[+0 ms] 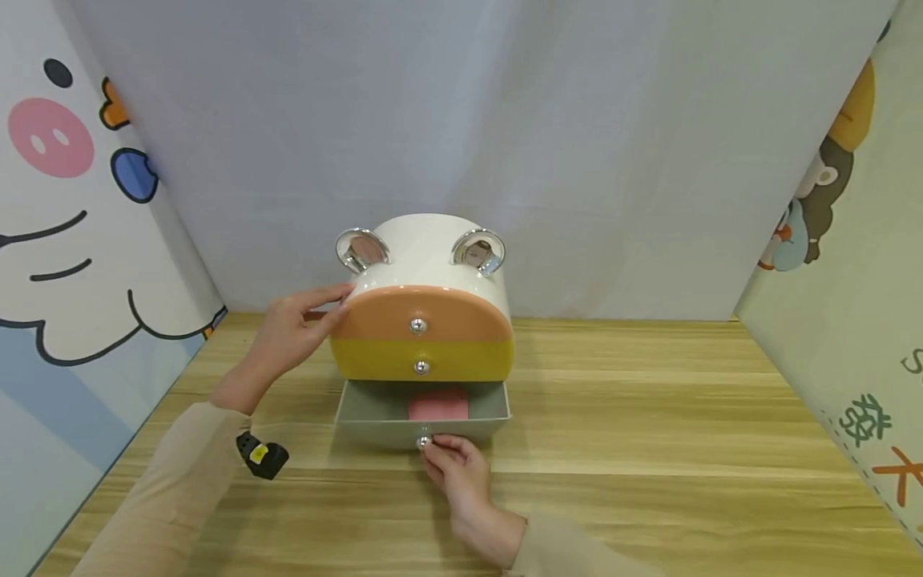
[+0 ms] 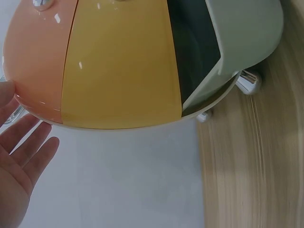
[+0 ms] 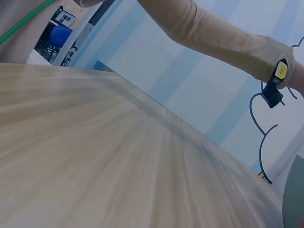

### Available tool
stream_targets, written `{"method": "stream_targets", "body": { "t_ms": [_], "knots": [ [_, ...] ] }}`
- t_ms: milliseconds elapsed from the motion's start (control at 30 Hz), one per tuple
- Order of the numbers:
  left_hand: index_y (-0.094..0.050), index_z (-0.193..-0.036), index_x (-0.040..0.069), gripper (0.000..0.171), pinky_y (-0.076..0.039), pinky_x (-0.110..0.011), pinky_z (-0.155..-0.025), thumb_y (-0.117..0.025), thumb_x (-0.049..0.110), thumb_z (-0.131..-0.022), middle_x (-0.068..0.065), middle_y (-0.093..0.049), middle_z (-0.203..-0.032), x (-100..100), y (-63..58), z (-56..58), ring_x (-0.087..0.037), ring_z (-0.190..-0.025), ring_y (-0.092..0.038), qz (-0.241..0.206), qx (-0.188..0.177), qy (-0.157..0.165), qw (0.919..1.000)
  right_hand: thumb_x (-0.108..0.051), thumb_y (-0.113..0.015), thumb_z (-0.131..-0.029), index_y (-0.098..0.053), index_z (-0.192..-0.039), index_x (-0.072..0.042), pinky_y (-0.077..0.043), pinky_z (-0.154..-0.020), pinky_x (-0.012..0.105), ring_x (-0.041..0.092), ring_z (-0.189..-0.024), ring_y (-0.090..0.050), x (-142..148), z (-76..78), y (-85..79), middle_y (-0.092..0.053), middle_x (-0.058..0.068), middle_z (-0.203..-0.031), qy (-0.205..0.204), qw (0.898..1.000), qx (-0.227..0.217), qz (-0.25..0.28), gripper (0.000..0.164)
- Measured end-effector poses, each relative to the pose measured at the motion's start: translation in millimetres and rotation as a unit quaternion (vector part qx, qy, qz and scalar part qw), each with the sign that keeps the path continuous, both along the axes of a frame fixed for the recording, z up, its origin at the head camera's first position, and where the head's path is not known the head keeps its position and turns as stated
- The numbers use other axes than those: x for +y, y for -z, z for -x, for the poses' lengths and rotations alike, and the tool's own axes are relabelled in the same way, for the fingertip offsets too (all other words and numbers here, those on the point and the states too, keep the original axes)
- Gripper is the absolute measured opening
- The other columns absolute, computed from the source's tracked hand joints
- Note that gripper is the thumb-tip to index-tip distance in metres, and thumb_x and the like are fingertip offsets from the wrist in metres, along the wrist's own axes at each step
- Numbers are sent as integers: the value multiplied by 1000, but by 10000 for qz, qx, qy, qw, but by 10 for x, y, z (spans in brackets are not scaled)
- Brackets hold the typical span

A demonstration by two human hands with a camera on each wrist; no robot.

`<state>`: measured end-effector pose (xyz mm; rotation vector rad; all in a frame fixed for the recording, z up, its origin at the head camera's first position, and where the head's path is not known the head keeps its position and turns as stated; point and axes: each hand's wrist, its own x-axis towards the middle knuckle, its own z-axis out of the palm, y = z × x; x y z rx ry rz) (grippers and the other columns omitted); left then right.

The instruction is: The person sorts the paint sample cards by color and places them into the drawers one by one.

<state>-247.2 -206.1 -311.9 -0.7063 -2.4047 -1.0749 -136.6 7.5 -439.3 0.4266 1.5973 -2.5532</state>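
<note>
A small white storage box [image 1: 427,240] with two silvery ears stands on the table, showing an orange drawer [image 1: 461,312] on top and a yellow drawer [image 1: 375,359] in the middle. Both of these are closed. The grey-green bottom drawer [image 1: 382,433] is pulled out, and a flat pink item [image 1: 438,405] lies in it. My right hand [image 1: 461,477] pinches that drawer's silver knob [image 1: 423,441] between thumb and fingers. With fairly straight fingers, my left hand [image 1: 292,332] rests against the upper left side of the box; the left wrist view shows its fingers [image 2: 41,152] spread beside the rounded edge.
The box stands on a wood-grain table [image 1: 634,433]. Behind it hangs a pale curtain [image 1: 577,160]. Printed panels flank both sides, a cartoon pig panel [image 1: 86,240] on the left. A black wrist device [image 1: 263,457] is on the left sleeve.
</note>
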Motion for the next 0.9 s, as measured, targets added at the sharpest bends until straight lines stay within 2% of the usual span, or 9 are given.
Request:
{"method": "stream_targets", "body": {
  "t_ms": [433,900],
  "knots": [
    [-62,-115,0,29,-55,-38,-73,-60,7,-87,-17,-61,-113,-1,-26,-28,-32,-100,-60,-31,-45,68,10000,6,-61,-81,-56,-98,8,-53,-81,31,11,-74,-62,-30,373,9,-63,1,-82,92,9999,73,-42,17],
    [-61,-117,2,30,-54,-39,-74,-59,10,-89,-17,-61,-115,13,-25,-43,-32,-102,-59,2,-108,10,9999,1,-64,-81,-56,-94,6,-53,-83,34,11,-72,-62,-9,504,-29,-62,6,-82,26,9998,-52,-209,16]
  ]
}}
